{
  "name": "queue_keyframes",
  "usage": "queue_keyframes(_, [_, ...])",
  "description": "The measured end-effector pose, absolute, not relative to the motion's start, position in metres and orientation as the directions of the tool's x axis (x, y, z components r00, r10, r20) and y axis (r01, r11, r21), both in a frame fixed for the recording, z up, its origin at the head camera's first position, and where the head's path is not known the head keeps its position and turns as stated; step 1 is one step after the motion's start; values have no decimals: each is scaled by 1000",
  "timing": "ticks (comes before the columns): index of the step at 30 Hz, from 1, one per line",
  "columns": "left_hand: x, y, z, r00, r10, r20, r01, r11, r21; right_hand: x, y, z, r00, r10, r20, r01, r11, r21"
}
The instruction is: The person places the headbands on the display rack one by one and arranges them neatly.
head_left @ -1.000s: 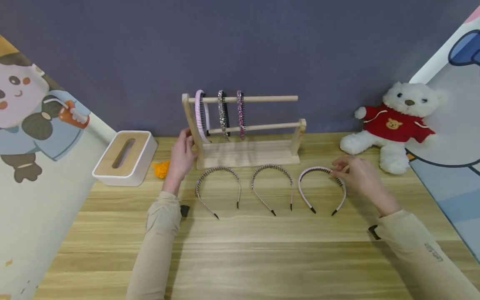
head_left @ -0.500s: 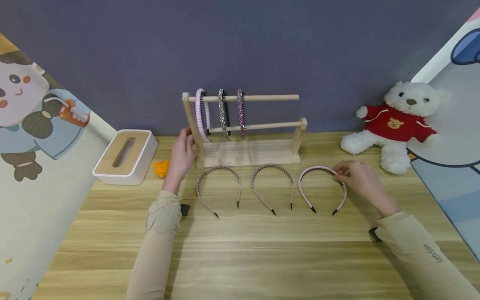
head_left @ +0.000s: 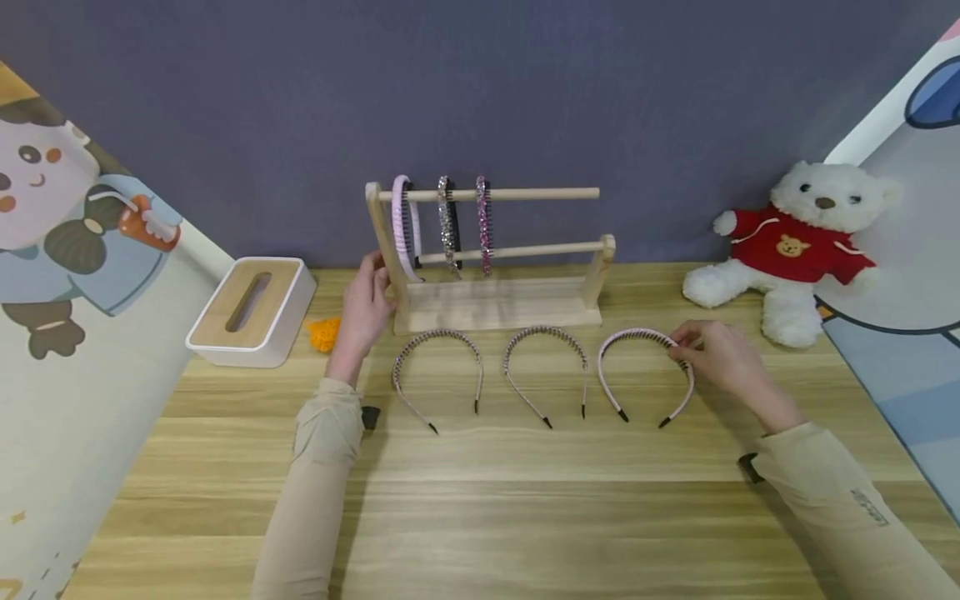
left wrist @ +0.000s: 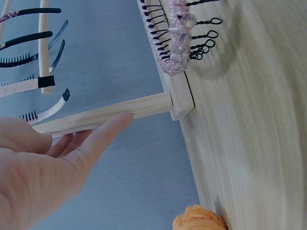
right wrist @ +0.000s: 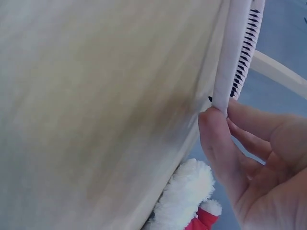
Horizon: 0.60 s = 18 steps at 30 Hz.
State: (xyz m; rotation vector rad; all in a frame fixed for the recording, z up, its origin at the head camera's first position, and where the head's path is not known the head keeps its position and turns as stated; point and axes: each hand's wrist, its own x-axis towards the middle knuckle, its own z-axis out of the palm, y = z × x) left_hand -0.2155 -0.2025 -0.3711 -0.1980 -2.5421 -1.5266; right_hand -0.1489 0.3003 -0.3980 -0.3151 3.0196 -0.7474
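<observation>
My right hand [head_left: 723, 358] pinches the right upper side of a pale pink headband [head_left: 636, 333], whose black tips point toward me. In the right wrist view, the pink band [right wrist: 228, 57] sits between thumb and fingertips, its toothed inner edge showing. My left hand [head_left: 366, 308] holds the left post [left wrist: 148, 105] of a wooden headband stand [head_left: 498, 308], thumb along it and fingers partly hidden behind. Two beaded headbands, one at left [head_left: 438, 333] and one in the middle [head_left: 545, 332], lie on the table. Hanging on the upper rod are a pink headband [head_left: 400, 221], a silver one [head_left: 447, 221] and a magenta one [head_left: 483, 221].
A white tissue box with a wooden lid [head_left: 251, 312] stands at the left, with an orange yarn-like item [head_left: 324, 334] between it and my left arm. A white teddy bear in a red top [head_left: 795, 242] sits at the back right. A dark wall [head_left: 480, 92] closes off the back.
My right fingers have closed on the pink headband, and its tips have shifted slightly. My left hand stays at the stand's post. The head view has tilted a little.
</observation>
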Motion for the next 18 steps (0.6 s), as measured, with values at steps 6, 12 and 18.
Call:
queue_keyframes(6, [-214,-203,-371,-977,27,211,200,456,867,-149,300,-391,-982,-185,-21,-147,840,-523])
queue_keyframes(12, [-214,-203,-371,-978,28,206,197,438,877,-148,299,-384,-984,-175,-35,-126,822,-556])
queue_keyframes(18, [-214,-203,-371,-979,26,203,194,431,881,-146,298,-381,-987,-160,-13,-125,816,-565])
